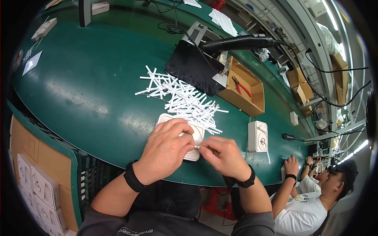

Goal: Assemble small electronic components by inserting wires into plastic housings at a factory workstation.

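Note:
A white tray with rounded corners [192,156] lies near the table's front edge, mostly hidden under my hands. My left hand [165,146] is over it with curled fingers, its thumb and forefinger closed at a small white piece [197,147]. From the right, my right hand [225,156] pinches the same piece between thumb and forefinger. Its kind is too small to make out. Just beyond the tray spreads a loose pile of white paper strips [183,98]. Both wrists wear black bands.
To the right stands another white tray with a coiled cable [258,136]. Behind are a black-covered device [193,65], a black handheld tool [240,43] and a cardboard box [258,98] holding red-handled pliers [242,86]. A green crate [94,179] is lower left; a co-worker [303,208] sits right.

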Demonstrator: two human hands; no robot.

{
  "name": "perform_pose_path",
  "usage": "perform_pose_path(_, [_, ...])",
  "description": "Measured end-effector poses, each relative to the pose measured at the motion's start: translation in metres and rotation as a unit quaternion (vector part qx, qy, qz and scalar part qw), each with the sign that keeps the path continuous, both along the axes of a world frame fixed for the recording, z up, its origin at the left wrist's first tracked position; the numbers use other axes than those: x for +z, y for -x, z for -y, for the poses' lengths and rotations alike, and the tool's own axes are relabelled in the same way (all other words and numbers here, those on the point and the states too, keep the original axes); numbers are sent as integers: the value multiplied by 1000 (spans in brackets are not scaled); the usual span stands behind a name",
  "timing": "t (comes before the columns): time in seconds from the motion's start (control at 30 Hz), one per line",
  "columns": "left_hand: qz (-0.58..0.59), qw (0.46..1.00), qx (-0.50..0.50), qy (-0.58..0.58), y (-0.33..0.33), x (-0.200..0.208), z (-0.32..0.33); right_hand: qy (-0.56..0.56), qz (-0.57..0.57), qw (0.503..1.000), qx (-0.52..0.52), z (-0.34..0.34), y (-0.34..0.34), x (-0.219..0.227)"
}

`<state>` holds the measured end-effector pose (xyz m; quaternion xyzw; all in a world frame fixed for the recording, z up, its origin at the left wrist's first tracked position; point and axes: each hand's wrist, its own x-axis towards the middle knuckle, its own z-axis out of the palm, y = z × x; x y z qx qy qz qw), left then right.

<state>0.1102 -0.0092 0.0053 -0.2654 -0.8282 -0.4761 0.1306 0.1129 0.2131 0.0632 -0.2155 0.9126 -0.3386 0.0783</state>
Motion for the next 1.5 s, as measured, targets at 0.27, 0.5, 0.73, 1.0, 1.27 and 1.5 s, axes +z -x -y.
perform_pose_path(0.27, [0, 1000, -5, -16, 1, -4, 2, -38, 19, 998, 49, 0, 13, 7])
perform_pose_path(0.5, [2, 1000, -16, -8, 1, -3, 4, -21, 157, 984, 88, -7, 35, 11])
perform_pose_path(0.73, [10, 999, -22, -23, 2, -3, 5, -40, 43, 981, 183, -4, 43, 16])
perform_pose_path(1.0, [0, 999, 4, -32, 0, -4, 1, -27, 107, 977, 181, -3, 43, 22])
perform_pose_path(1.27, [7, 999, 14, -30, 2, 0, 0, -30, 92, 981, 171, -4, 44, 12])
perform_pose_path(1.5, [27, 999, -14, -33, 4, -2, 2, -17, 98, 967, 234, -3, 57, 11])
